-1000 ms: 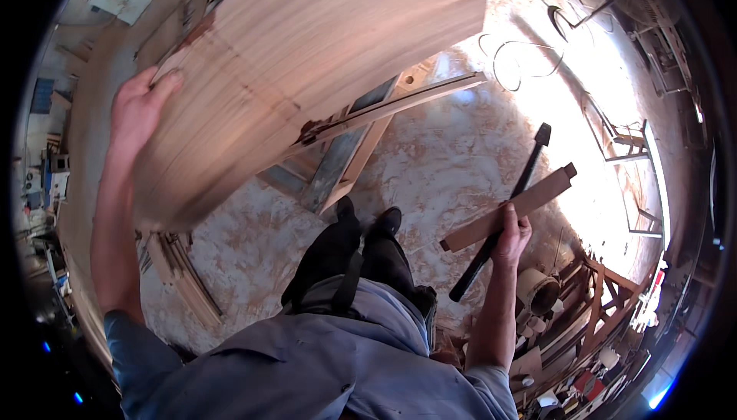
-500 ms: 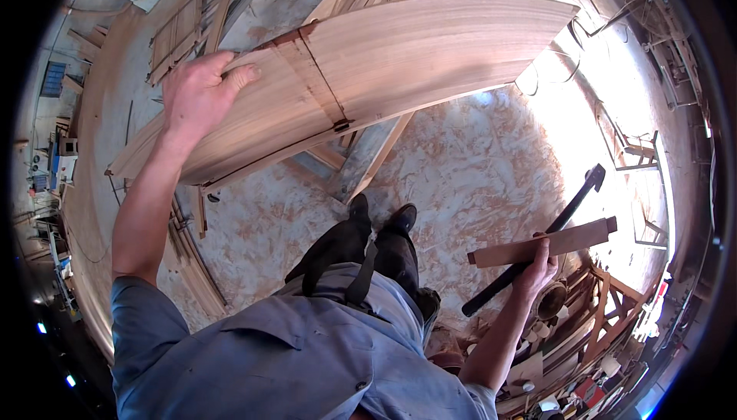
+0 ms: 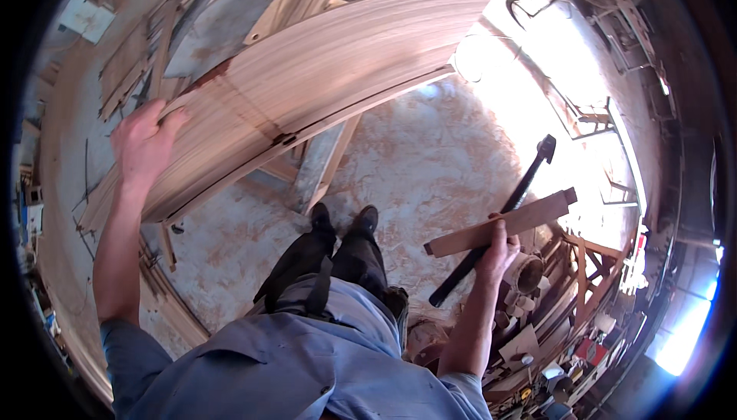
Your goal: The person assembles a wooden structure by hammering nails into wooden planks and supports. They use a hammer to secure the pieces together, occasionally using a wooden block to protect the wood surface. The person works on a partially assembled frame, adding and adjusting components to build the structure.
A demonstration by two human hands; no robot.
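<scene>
A long, wide wooden panel slants across the upper part of the head view, with a grooved edge facing me and a reddish-brown stain at its far edge. My left hand is closed over the far edge of that panel, left of the stain, thumb on top. Off to the right, away from the panel, my right hand grips two things together: a dark-handled hammer, its head pointing up and away, and a short wooden rail with a tenon at each end, lying across the hammer's handle.
Beneath the panel stands a wooden support. Several boards lie beyond it, and long strips are at the lower left. A pile of wood offcuts sits by my right arm. Cables trail at the upper right.
The whole view has shifted, so the panel, my hands and my feet appear farther left. The dark line across the panel looks fainter. Both hands keep their holds.
</scene>
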